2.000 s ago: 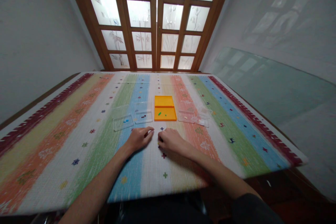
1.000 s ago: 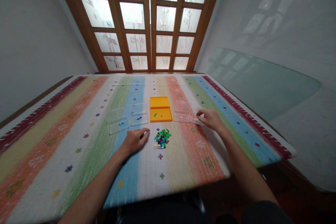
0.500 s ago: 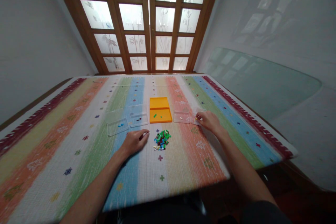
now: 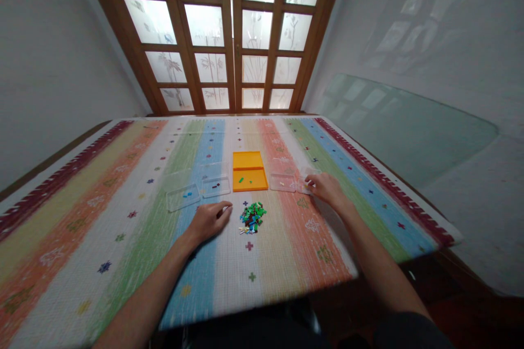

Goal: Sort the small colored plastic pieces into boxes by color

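Observation:
My left hand (image 4: 210, 220) rests on the striped cloth, fingers loosely bent and nothing seen in them. Just right of its fingertips lies a pile of small toy bricks (image 4: 252, 218) in green, blue, dark brown and pale colours. My right hand (image 4: 325, 188) reaches over the rightmost clear plastic box (image 4: 302, 187), its fingertips pinched together at the box. Whatever is between them is too small to make out. Beside it, another clear box (image 4: 282, 182) holds a few pale pieces. In the middle an opened orange case (image 4: 250, 187) contains green bricks (image 4: 241, 180).
Left of the orange case stand two clear boxes: one (image 4: 216, 194) with dark brown bricks, another (image 4: 183, 208) with blue ones. A patterned striped tablecloth (image 4: 278, 262) covers the table. Wooden glazed doors (image 4: 235, 65) rise behind it, and a glass panel (image 4: 409, 114) leans at the right wall.
The view has shifted very slightly. My right fingers have moved a little at the rightmost box; my left hand stays in place, and the brick pile looks the same.

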Action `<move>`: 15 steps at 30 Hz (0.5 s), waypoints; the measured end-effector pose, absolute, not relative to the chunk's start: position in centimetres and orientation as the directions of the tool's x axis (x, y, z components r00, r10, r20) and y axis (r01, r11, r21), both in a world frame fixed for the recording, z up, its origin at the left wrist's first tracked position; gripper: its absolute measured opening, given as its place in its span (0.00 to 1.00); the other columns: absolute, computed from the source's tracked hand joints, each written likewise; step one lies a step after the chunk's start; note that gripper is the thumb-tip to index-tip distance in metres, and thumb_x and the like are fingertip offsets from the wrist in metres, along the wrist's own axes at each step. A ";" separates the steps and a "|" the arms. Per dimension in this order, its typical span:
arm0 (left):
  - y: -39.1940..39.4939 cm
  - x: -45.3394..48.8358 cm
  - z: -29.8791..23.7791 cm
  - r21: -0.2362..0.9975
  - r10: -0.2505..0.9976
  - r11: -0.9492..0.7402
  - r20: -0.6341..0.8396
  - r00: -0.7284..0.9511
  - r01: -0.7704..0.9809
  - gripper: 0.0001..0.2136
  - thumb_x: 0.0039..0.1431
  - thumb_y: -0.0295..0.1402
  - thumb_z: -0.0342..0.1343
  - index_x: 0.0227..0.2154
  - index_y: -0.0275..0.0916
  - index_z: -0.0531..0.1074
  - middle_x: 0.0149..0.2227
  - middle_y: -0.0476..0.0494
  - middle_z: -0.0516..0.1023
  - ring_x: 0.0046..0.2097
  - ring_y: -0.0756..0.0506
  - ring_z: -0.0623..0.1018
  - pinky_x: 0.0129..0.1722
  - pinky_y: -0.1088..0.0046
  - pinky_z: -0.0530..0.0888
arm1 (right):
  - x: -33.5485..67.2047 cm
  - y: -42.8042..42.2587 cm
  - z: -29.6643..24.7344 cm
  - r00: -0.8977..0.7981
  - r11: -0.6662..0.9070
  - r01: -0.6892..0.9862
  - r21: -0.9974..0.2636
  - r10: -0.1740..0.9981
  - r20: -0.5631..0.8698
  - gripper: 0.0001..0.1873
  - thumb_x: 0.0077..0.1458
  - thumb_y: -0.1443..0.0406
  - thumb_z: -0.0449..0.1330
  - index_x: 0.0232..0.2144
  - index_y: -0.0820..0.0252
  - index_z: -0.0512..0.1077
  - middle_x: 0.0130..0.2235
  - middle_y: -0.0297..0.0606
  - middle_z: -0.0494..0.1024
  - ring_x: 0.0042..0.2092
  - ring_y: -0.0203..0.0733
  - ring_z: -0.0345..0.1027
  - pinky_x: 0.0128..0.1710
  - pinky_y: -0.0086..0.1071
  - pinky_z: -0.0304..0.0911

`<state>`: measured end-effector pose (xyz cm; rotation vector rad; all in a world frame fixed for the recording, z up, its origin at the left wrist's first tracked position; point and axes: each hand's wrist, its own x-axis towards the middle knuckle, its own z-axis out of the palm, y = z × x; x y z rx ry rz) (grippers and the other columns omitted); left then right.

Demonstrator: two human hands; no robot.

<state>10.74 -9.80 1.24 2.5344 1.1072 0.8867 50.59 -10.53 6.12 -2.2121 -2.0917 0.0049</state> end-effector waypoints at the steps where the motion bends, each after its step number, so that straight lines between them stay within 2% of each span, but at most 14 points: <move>1: -9.8 10.7 1.2 0.436 0.730 -0.683 0.432 0.530 0.586 0.14 0.67 0.35 0.50 0.39 0.36 0.80 0.20 0.49 0.75 0.21 0.50 0.71 0.26 0.76 0.64 | 50.6 -10.6 6.3 0.064 -0.059 0.996 -0.072 0.996 0.067 0.14 0.57 0.70 0.59 0.42 0.58 0.82 0.39 0.46 0.84 0.41 0.49 0.77 0.37 0.34 0.64; 5: -9.8 10.8 1.3 0.446 0.740 -0.672 0.416 0.528 0.591 0.13 0.66 0.35 0.51 0.39 0.37 0.80 0.20 0.50 0.74 0.21 0.51 0.71 0.26 0.76 0.64 | 50.4 -11.1 6.9 0.054 -0.040 0.994 -0.102 0.989 0.140 0.13 0.56 0.70 0.59 0.39 0.57 0.82 0.40 0.46 0.84 0.42 0.50 0.77 0.37 0.35 0.65; 9: -9.9 10.9 1.6 0.460 0.742 -0.671 0.403 0.536 0.582 0.12 0.66 0.35 0.51 0.39 0.37 0.80 0.20 0.50 0.74 0.21 0.51 0.71 0.26 0.76 0.64 | 49.5 -11.6 7.3 -0.105 0.162 0.960 -0.226 0.964 0.243 0.11 0.55 0.68 0.59 0.37 0.57 0.80 0.41 0.43 0.84 0.43 0.48 0.77 0.42 0.35 0.65; 12: -10.2 11.0 1.9 0.483 0.733 -0.678 0.398 0.551 0.554 0.12 0.65 0.34 0.51 0.38 0.37 0.80 0.20 0.50 0.74 0.21 0.51 0.70 0.26 0.76 0.64 | 47.9 -11.8 7.3 -0.234 0.327 0.884 -0.334 0.929 0.288 0.09 0.55 0.67 0.58 0.35 0.58 0.79 0.37 0.42 0.83 0.38 0.44 0.75 0.41 0.34 0.64; 15: -10.5 11.2 1.9 0.508 0.716 -0.692 0.386 0.582 0.513 0.11 0.64 0.33 0.52 0.37 0.37 0.80 0.20 0.50 0.75 0.21 0.51 0.70 0.26 0.77 0.65 | 45.6 -12.0 6.6 -0.291 0.400 0.823 -0.404 0.907 0.305 0.09 0.56 0.68 0.57 0.34 0.59 0.79 0.33 0.39 0.81 0.32 0.40 0.71 0.37 0.32 0.62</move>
